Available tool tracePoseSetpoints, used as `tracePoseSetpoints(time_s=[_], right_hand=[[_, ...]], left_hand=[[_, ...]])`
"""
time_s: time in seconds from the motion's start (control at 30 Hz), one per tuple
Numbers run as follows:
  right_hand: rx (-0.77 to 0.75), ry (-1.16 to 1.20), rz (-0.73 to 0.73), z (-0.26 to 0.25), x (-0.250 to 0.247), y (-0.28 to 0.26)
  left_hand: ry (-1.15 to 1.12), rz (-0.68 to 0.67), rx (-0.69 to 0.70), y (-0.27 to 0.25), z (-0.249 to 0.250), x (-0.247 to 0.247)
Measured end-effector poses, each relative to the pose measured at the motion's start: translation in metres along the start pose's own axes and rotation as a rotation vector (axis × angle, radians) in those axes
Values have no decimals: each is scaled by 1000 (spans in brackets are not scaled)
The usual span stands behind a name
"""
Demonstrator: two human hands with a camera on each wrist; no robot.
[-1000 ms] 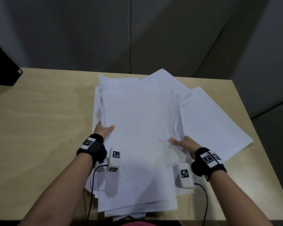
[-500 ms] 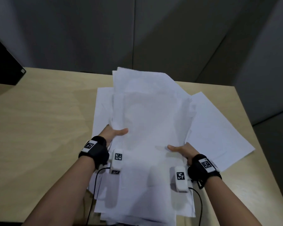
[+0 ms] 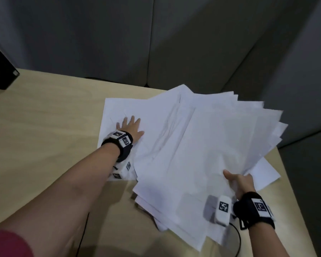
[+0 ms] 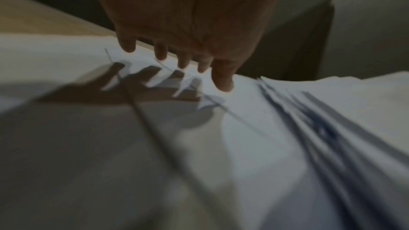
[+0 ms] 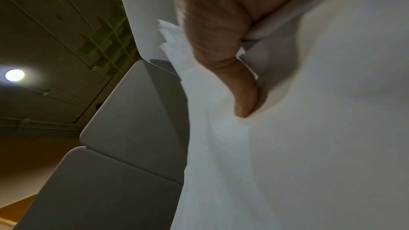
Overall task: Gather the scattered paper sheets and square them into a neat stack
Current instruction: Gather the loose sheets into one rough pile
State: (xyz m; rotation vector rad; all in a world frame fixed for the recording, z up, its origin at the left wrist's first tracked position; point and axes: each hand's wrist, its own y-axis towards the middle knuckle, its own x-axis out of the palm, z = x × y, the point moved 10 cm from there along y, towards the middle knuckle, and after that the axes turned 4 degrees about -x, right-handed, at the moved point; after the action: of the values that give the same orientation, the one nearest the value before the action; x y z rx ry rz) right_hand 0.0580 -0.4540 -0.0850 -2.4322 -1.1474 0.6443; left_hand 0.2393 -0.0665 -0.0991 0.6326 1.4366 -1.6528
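half a second ago both hands gripped 1 bundle of paper sheets at its near edge, left and right of centre. now the left hand (image 3: 129,127) has let go and lies flat, further out and to the left, on the sheets that lie on the table (image 3: 44,127). its fingers (image 4: 160,51) are straight and spread apart. the right hand (image 3: 238,183) has swung to the right with the bundle of sheets (image 3: 211,145), which now fans out toward the far right corner of the table and over its right edge, where before it pointed straight away from the person.

in the left wrist view the paper is streaked with motion blur and the sheet edges on the right run together, so the sheets cannot be counted; whether the left fingertips touch the paper or hover just above it is unclear there, since a hand-shaped shadow falls beside them. in the head view only the right thumb and part of the palm show; the other right fingers are hidden beneath the sheets. the lowest sheets under the fan are mostly covered.

in the right wrist view the right thumb (image 5: 239,93) presses down on top of the bundle, denting the paper, pinching its near right edge. the rest of the pile lies flat on the table, left of the bundle and partly under it.
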Motion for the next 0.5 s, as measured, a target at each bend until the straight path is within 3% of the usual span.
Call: tracePoseSetpoints(time_s=[0.07,0.23,0.4,0.5], right_hand=[[40,14,41,8,-6,8],[6,-193,137,-6,-14,18],[-5,-359,118,-8,-8,16],[54,-435,30,4,-3,14]], left_hand=[[154,-44,25,2,1,16],[341,133,80,-23,15,5],[-197,227,-253,-22,-39,-22],[-352,180,-375,-25,-49,-18]])
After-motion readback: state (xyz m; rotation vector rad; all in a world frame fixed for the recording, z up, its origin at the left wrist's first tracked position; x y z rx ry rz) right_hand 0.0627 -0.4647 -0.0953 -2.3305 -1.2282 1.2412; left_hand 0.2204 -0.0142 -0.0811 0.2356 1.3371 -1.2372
